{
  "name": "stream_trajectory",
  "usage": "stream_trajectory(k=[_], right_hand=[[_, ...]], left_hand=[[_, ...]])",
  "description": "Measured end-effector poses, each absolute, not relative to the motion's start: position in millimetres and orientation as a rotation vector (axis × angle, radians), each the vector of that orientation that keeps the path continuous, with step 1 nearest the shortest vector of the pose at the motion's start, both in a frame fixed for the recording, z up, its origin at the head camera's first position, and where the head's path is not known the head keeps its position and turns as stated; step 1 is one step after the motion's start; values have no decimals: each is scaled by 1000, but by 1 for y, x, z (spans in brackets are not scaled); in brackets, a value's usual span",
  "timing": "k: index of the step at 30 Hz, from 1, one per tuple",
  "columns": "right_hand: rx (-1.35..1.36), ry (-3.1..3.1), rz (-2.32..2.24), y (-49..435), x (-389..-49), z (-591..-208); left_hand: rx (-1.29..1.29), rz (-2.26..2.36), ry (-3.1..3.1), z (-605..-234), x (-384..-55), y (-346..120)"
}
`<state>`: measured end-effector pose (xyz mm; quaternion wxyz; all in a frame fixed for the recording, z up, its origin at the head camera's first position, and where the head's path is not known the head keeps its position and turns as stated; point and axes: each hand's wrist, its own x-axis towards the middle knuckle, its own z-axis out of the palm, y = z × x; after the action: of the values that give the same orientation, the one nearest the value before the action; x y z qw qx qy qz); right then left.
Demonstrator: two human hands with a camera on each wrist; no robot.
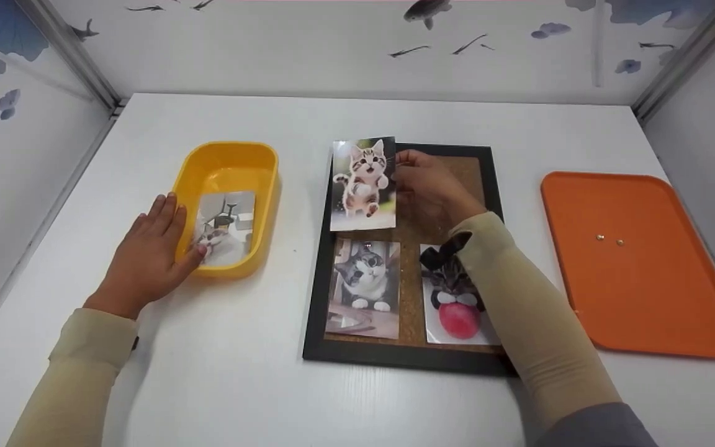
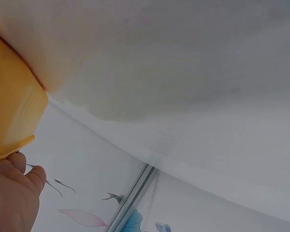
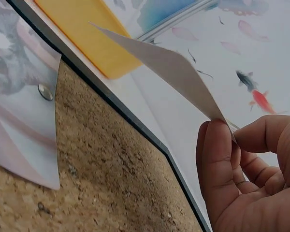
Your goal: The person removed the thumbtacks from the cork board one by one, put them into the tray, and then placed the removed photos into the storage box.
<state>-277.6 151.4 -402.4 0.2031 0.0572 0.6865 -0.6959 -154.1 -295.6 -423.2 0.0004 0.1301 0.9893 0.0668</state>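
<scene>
Spreading between the hands, white tabletop (image 1: 227,360) meets a black-framed corkboard (image 1: 411,298) beneath the right hand (image 1: 431,183); rightward lies an orange tray (image 1: 643,292). The left hand (image 1: 148,256), fingers extended, touches a yellow tub (image 1: 230,178). The right pinches a kitten photo (image 1: 364,186) over the corkboard's far-left corner.
</scene>
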Motion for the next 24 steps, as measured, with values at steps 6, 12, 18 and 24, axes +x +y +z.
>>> stream_trajectory(k=[6, 12, 18, 24], right_hand=[[110, 1915, -1947, 146, -276, -399], [60, 1966, -1913, 139, -278, -397], [97, 1901, -1945, 134, -278, -398], [102, 1909, -1917, 127, -277, -398]], left_hand=[[411, 210, 3106, -423, -154, -295], [411, 214, 3109, -421, -153, -296], [352, 189, 3059, -415, -153, -295], [328, 198, 3052, -416, -149, -294]])
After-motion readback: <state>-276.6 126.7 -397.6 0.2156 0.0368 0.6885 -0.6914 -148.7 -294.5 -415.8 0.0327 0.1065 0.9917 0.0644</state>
